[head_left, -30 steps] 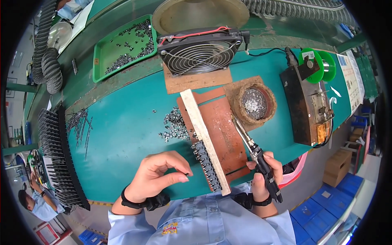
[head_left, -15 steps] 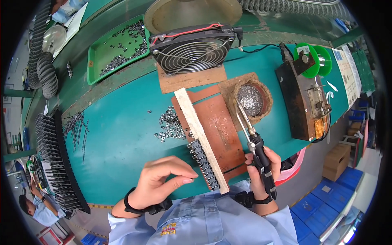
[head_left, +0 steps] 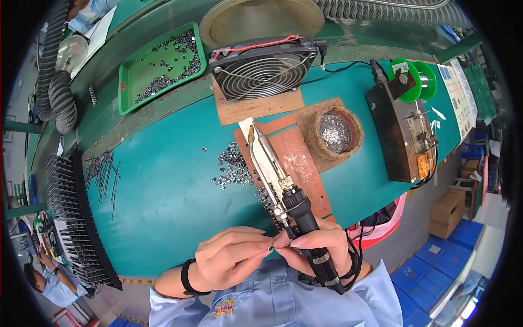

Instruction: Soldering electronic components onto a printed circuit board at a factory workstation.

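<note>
A long teal workbench (head_left: pixel 163 191) fills most of the view, curving with the lens. At its far edge stands a black square cooling fan (head_left: pixel 264 68) with a wire grille, set on a piece of brown board, and to the left of it a green tray (head_left: pixel 128 82) holds many small metal parts. On the right sits a dark, worn box-shaped unit (head_left: pixel 400 136) with a green spool (head_left: pixel 417 79) behind it. Near the middle, a round solder pot (head_left: pixel 335 132) rests beside a reddish-brown mat (head_left: pixel 302 166). A pale wooden strip (head_left: pixel 261 163) carrying a row of small dark components lies slanted along that mat, and a loose heap of small metal parts (head_left: pixel 231 166) lies just left of it.

The right hand (head_left: pixel 321 248) is closed around the black handle of a soldering iron (head_left: pixel 283 188), whose tip points away over the strip. The left hand (head_left: pixel 231 259) meets the right one at the fingertips, pinching a tiny metal part (head_left: pixel 271 248) between thumb and forefinger, just below the near end of the strip.
</note>
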